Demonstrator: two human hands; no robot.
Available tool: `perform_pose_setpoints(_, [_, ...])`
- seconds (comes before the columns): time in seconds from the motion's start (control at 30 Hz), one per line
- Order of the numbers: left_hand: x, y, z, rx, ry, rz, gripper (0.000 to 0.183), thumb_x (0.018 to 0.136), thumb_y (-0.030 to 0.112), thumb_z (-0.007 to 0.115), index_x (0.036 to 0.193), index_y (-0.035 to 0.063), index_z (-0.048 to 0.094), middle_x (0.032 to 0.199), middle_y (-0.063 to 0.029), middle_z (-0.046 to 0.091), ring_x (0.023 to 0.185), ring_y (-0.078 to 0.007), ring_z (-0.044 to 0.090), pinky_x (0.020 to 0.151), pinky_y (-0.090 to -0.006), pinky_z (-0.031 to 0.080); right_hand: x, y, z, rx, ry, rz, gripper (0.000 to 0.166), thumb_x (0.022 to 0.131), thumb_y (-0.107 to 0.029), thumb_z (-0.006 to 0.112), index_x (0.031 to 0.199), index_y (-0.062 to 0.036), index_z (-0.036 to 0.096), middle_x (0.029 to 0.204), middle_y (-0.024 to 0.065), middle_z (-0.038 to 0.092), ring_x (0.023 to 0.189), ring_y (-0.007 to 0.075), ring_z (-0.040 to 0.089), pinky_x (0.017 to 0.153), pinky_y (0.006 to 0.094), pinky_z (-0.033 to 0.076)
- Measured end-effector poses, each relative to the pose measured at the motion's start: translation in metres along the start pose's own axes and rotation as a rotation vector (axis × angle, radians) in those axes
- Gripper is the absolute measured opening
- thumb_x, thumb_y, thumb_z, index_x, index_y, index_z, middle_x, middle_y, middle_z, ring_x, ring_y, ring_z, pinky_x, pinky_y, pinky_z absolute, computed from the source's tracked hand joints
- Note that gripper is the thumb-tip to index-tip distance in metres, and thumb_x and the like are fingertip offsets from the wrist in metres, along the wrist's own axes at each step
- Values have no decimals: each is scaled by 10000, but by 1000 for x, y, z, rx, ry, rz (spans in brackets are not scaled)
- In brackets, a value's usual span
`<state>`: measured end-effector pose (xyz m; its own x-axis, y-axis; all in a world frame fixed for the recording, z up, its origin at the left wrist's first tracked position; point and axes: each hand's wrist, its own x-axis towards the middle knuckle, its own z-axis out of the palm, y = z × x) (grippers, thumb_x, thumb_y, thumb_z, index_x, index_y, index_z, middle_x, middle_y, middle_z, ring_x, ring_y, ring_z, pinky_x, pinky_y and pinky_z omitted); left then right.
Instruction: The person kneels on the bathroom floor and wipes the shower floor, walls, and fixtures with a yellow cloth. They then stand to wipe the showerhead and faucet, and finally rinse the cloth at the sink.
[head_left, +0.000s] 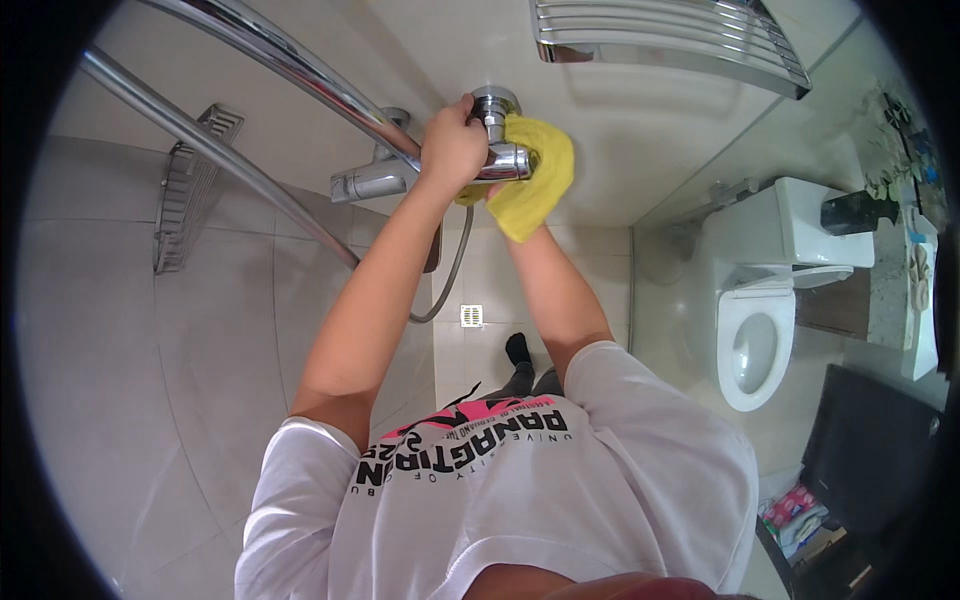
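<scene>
My left hand (454, 144) grips the chrome shower mixer (507, 163), its fingers beside the round wall flange (495, 96). The mixer's left handle end (367, 184) sticks out past my left wrist. A yellow cloth (551, 169) is draped around the right end of the mixer. My right hand (493, 192) holds the cloth from below; most of that hand is hidden by the cloth and the mixer. A grey shower hose (459, 259) hangs in a curve under the mixer. The chrome riser pipe (300, 67) runs up to the left from behind my left hand.
A second metal tube (225, 165) slants across the left, before a wire corner basket (180, 195). Overhead right is a chrome towel rack (667, 37). Beyond a glass panel (675, 225) stands a toilet (756, 345). A floor drain (472, 316) lies near my socked foot (517, 349).
</scene>
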<state>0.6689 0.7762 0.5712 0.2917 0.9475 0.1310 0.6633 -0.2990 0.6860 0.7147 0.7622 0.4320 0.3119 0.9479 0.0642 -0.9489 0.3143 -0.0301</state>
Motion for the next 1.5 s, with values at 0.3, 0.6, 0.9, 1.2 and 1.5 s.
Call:
perform_pose_setpoints(0.3, [-11, 6, 0, 294, 145, 123, 418, 746, 66, 499, 1119, 108, 682, 1317, -171, 383, 1215, -403, 253, 1059, -509, 214, 4, -30, 32, 301, -16, 476, 546, 948, -496, 317, 1299, -100, 449, 1291, 163, 501, 1161, 321, 521, 984, 497, 422])
perform_pose_setpoints(0.6, [-10, 8, 1, 309, 167, 175, 382, 748, 92, 512, 1085, 78, 691, 1298, -176, 403, 1187, -410, 282, 1033, -513, 244, -68, -99, 77, 6, 17, 250, 511, 947, -439, 396, 1284, -63, 475, 1244, 136, 535, 1132, 310, 528, 959, 495, 434])
perform_pose_setpoints(0.9, [-7, 3, -12, 644, 51, 522, 326, 764, 102, 518, 1029, 20, 690, 1233, -189, 476, 1164, -396, 329, 973, -454, 354, -101, -47, 114, -2386, -44, -789, 543, 767, -207, 594, 1258, 2, 489, 1134, 219, 525, 1129, 430, 436, 1070, 609, 187])
perform_pose_setpoints(1.2, [-81, -14, -80, -510, -78, 472, 352, 928, 6, 433, 1270, -32, 510, 1175, -137, 573, 1141, -219, 537, 989, -333, 405, -75, -47, 108, -2548, -682, -604, 634, 745, -119, 569, 1352, -6, 427, 996, 196, 546, 1053, 387, 489, 1030, 527, 285])
perform_pose_setpoints(1.5, [-146, -119, -120, -974, 173, -161, 271, 957, 59, 409, 1158, 32, 589, 1018, -38, 538, 907, -116, 532, 883, -276, 445, -118, -10, 168, -2257, -808, -157, 752, 712, 20, 510, 1433, -84, 322, 1197, 231, 535, 1163, 407, 463, 1039, 456, 313])
